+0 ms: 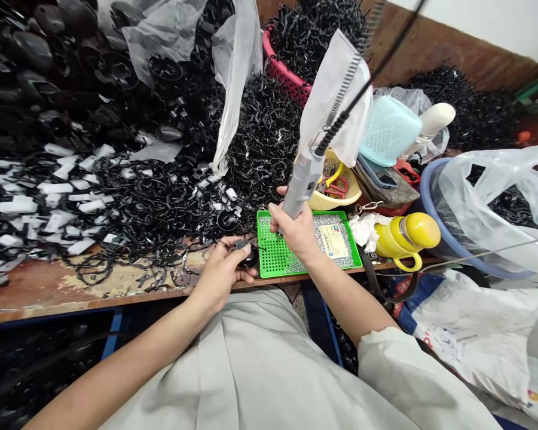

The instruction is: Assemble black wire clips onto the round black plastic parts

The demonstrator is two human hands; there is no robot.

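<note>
My right hand (292, 228) is wrapped round a grey electric screwdriver (303, 179), which hangs from a coiled spring and a black cable. Its lower end points down over the left part of a green perforated tray (273, 263). Small metal screws (316, 227) cover the right part of the tray, with a yellow label card (334, 240) lying on them. Left of the tray, at the bench edge, my left hand (226, 266) grips a small round black plastic part (250, 257). Fingers hide some of that part.
Heaps of black plastic pieces (161, 197) and white pieces (63, 197) cover the bench's left. To the right stand a yellow bowl (352, 194) with scissors, a yellow bottle (407, 236), a light blue basket (388, 131) and a blue tub (457, 239). A pink basket (291, 83) stands behind.
</note>
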